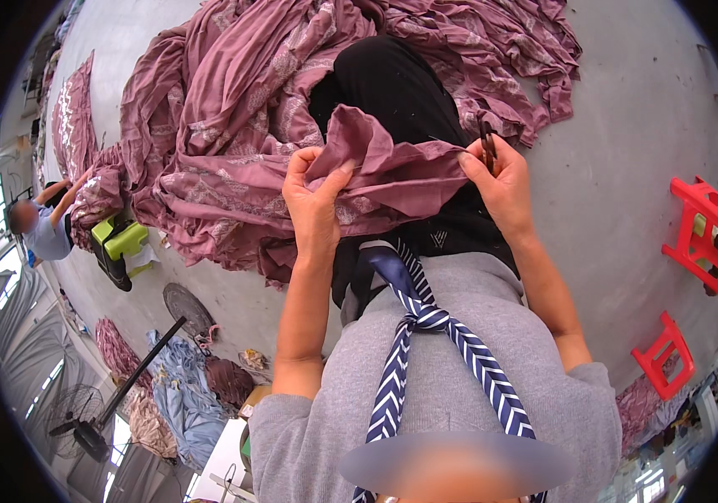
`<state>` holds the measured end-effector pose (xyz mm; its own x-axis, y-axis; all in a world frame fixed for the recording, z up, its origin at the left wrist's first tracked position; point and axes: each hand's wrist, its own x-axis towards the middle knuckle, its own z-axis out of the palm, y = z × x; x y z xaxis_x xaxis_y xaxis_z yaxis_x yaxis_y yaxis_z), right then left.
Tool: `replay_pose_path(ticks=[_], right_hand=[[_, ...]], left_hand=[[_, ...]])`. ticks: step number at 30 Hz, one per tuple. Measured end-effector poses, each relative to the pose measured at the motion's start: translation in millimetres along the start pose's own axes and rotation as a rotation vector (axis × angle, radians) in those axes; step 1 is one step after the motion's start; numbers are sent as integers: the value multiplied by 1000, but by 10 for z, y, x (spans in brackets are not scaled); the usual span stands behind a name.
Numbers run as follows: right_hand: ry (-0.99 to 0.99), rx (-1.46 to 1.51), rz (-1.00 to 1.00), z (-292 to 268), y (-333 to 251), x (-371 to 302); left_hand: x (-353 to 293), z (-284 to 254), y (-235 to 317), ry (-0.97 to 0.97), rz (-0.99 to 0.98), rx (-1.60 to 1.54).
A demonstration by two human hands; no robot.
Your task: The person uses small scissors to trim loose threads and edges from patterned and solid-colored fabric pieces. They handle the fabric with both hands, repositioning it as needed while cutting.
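Note:
A long stretch of mauve fabric (409,180) with pale patterned bands is held up between my two hands, above my lap. My left hand (315,189) is closed, pinching a fold of it between thumb and fingers. At the right end, my right hand (500,180) pinches the fabric's corner with the thumb and index finger. A dark metal tool that looks like small scissors (487,144) is tucked in that same hand; its blades are mostly hidden. The held piece runs into a large heap of the same fabric (233,92) over and around my legs.
Two red plastic stools (707,235) stand at the right. Far left, another person (45,226) handles the same fabric beside a lime-green stool (129,239). Lower left are a standing fan (82,427), a round dark floor cover (187,308) and piles of blue cloth (181,398).

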<state>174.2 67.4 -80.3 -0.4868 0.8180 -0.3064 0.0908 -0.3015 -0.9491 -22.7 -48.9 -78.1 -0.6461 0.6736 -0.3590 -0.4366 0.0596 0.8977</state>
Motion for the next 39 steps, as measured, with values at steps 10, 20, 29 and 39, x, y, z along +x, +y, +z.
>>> replay_pose_path(ticks=[10, 20, 29, 39], right_hand=[[40, 116, 228, -342, 291, -2], [-157, -404, -415, 185, -422, 259], [-468, -120, -139, 290, -185, 630], [-367, -347, -410, 147, -363, 393]], left_hand=[[108, -87, 61, 8, 54, -88], [-33, 158, 208, -19, 200, 270], [-29, -27, 359, -127, 144, 466], [-57, 100, 402, -141, 636, 599]])
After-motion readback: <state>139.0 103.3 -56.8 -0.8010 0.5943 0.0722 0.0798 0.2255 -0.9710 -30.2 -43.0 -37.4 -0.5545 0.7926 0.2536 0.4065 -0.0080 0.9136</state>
